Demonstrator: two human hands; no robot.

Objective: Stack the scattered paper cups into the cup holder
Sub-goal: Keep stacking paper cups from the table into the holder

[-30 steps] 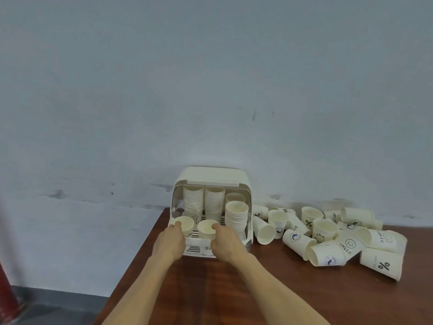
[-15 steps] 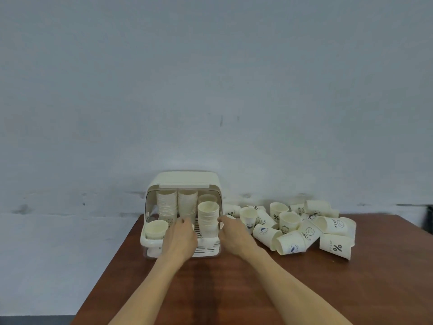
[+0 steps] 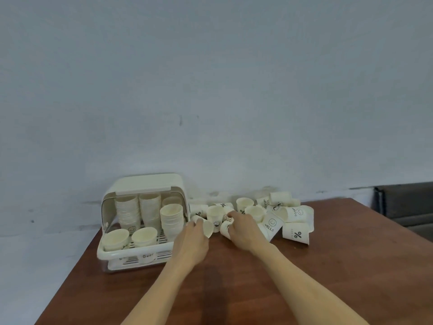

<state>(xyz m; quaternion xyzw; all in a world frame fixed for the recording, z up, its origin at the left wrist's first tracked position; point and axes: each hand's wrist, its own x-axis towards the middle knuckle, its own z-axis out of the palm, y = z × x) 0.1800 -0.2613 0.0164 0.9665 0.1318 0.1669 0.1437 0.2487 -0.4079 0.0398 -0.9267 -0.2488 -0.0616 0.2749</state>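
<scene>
Since half a second ago we see both hands gone from the front of the cup holder [image 3: 143, 253] and over to the scattered cups at its right; a second cup now stands in the holder's front row where one stood before.

The left hand [image 3: 191, 241] lies just right of the holder, its fingers curled round a cup lying on its side [image 3: 207, 227], mouth toward us. The right hand [image 3: 243, 231] reaches into the near edge of the heap, its fingers bent over a small cup on its side [image 3: 225, 229]; we see the fingertips on it, though how firmly it is gripped we cannot tell for sure. An upright cup [image 3: 215, 213] stands just behind, between the two hands.

The cup holder sits at the left end of the desk [image 3: 328, 277] against the wall [image 3: 210, 90], its lid [image 3: 146, 184] swung up. Inside, two tall stacks [image 3: 138, 213] stand at the back, a shorter stack [image 3: 171, 221] at the right, and two single cups [image 3: 130, 238] in front.

The loose heap spreads rightward along the wall: some cups upright, most tipped over. One cup marked HELLO [image 3: 271, 225] lies just beside the right hand, a cup with a percent sign [image 3: 295, 233] further right, and a smiley cup [image 3: 296, 213] above it. The heap crowds close round the right hand's fingers.
</scene>
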